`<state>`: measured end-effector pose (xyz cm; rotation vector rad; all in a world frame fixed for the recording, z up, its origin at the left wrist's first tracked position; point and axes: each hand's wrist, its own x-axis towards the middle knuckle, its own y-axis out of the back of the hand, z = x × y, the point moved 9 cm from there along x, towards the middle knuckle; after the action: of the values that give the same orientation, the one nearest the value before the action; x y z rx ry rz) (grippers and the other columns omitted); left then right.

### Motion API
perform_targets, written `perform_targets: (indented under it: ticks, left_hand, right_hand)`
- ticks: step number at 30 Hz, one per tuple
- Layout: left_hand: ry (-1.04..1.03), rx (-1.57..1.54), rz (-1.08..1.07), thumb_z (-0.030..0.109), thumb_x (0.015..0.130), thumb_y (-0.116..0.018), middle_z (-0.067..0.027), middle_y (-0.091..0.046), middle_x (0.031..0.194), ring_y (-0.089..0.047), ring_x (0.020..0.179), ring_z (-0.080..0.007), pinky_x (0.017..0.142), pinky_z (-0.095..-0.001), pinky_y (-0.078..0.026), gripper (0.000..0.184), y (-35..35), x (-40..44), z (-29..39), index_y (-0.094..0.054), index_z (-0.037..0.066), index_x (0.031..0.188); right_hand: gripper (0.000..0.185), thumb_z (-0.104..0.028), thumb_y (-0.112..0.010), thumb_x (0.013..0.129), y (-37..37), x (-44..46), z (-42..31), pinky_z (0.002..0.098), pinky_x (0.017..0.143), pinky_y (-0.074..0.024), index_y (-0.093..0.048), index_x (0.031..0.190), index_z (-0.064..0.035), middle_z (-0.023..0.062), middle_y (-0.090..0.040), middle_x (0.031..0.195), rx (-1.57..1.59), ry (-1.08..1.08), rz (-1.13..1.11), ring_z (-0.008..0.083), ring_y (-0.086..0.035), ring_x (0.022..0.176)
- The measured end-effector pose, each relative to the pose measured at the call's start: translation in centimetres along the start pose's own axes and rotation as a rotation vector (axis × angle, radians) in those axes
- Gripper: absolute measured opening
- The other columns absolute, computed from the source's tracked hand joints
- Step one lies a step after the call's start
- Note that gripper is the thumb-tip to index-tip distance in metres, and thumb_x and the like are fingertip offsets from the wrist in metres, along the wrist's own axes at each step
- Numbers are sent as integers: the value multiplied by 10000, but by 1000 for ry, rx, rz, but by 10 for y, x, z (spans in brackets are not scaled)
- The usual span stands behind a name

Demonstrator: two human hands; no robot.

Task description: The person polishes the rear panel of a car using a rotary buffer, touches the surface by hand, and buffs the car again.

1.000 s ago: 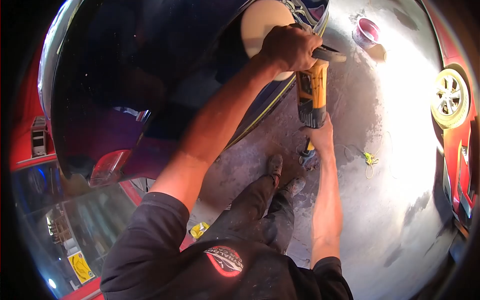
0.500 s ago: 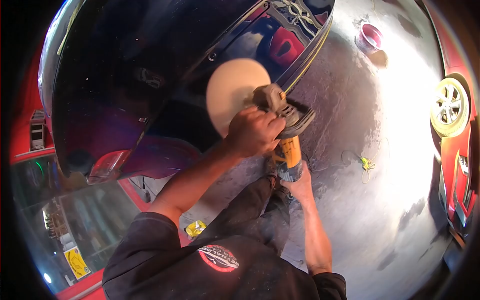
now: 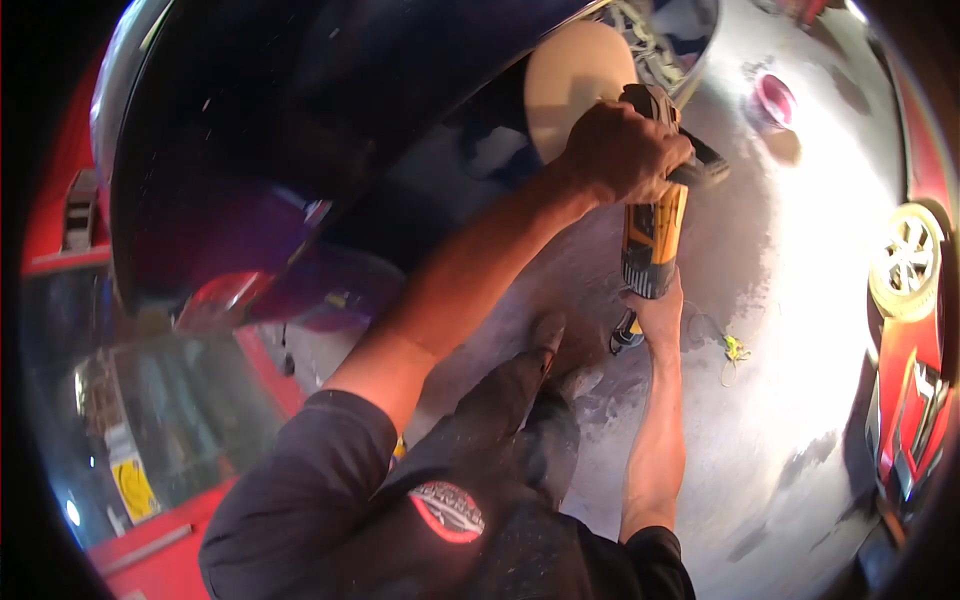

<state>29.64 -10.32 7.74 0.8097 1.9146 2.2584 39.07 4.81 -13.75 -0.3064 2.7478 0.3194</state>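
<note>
Both of my hands are on a yellow and black polisher (image 3: 668,225). My left hand (image 3: 625,155) is wrapped over its front end, beside the pad. My right hand (image 3: 660,305) grips the rear of the body. The round tan polishing pad (image 3: 572,85) stands at the side of a glossy dark car (image 3: 300,110); it appears to lie against the panel, though its contact face is hidden. A red tail light (image 3: 222,297) shows at the near end of this car.
A pinkish-red bucket (image 3: 775,98) stands on the grey floor (image 3: 720,430). To the right is a red car (image 3: 905,365) with a light-coloured wheel (image 3: 905,262). A small yellow-green item (image 3: 735,348) lies on the floor. Another red vehicle (image 3: 215,515) stands at the left.
The polisher and both my hands have moved up and to the right in view, along the dark car's side. My left arm is stretched further out. The camera view has shifted slightly.
</note>
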Motion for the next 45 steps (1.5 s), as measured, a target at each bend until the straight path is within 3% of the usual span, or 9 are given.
perform_targets:
  ticks: [6,13,18,26,31,39,41,42,45]
  left_hand:
    - [-5,9,-4,267,716,-824,-11,-609,738,-659,671,-210,633,-385,-511,244,54,-153,35,-634,151,816]
    - [120,52,26,78,780,-782,-12,-471,603,-541,519,-189,558,-332,-440,305,110,-278,63,-523,127,627]
    - [162,44,-84,95,807,-776,6,-507,635,-569,546,-178,583,-335,-452,257,115,-309,70,-566,134,664]
    - [4,9,106,265,640,-801,-5,-565,717,-646,662,-212,617,-382,-497,286,122,-236,43,-576,164,784]
    - [-81,-57,145,183,629,-810,-22,-575,683,-639,628,-239,601,-381,-490,241,116,-200,32,-658,133,810]
    - [-108,-53,58,148,653,-807,-24,-548,648,-593,565,-231,557,-377,-470,206,149,-332,51,-680,122,813]
    - [-70,-59,33,67,780,-782,-26,-461,573,-521,488,-224,486,-380,-387,237,158,-378,58,-573,118,680]
    - [-33,-53,-80,182,522,-785,-20,-492,667,-581,587,-221,582,-363,-470,357,156,-408,57,-646,124,845]
    - [17,-60,-146,131,574,-785,-19,-490,638,-574,571,-213,555,-361,-449,256,159,-454,62,-626,124,775]
  right_hand:
    - [682,-53,-863,701,-66,-111,37,374,946,-532,-536,1300,-31,148,-725,1099,-26,115,-127,244,-703,1059]
    - [748,-192,-871,759,-129,-215,86,440,916,-572,-503,1398,-68,253,-745,1122,-49,-86,-282,420,-716,1108]
    - [730,-202,-859,785,-136,-238,85,449,930,-566,-500,1407,-65,263,-741,1132,-5,-49,-330,424,-708,1127]
    - [696,-88,-839,706,-110,-194,33,406,950,-539,-520,1322,-30,216,-730,1113,-25,-4,-81,331,-726,1097]
    - [700,-81,-837,699,-110,-174,33,391,963,-530,-522,1322,-32,199,-721,1125,-17,44,-8,320,-708,1085]
    - [703,-108,-874,682,-194,-290,80,386,941,-546,-535,1293,-29,190,-731,1112,11,-66,-39,294,-725,1075]
    - [682,-155,-885,716,-219,-335,93,400,932,-555,-538,1289,-29,218,-739,1094,9,-130,-83,336,-733,1099]
    - [671,-179,-889,735,-229,-353,96,408,929,-558,-539,1287,-27,234,-742,1087,26,-165,-112,358,-732,1118]
    - [686,-212,-890,759,-252,-398,119,420,927,-565,-543,1319,-20,241,-749,1107,24,-228,-180,366,-733,1115]
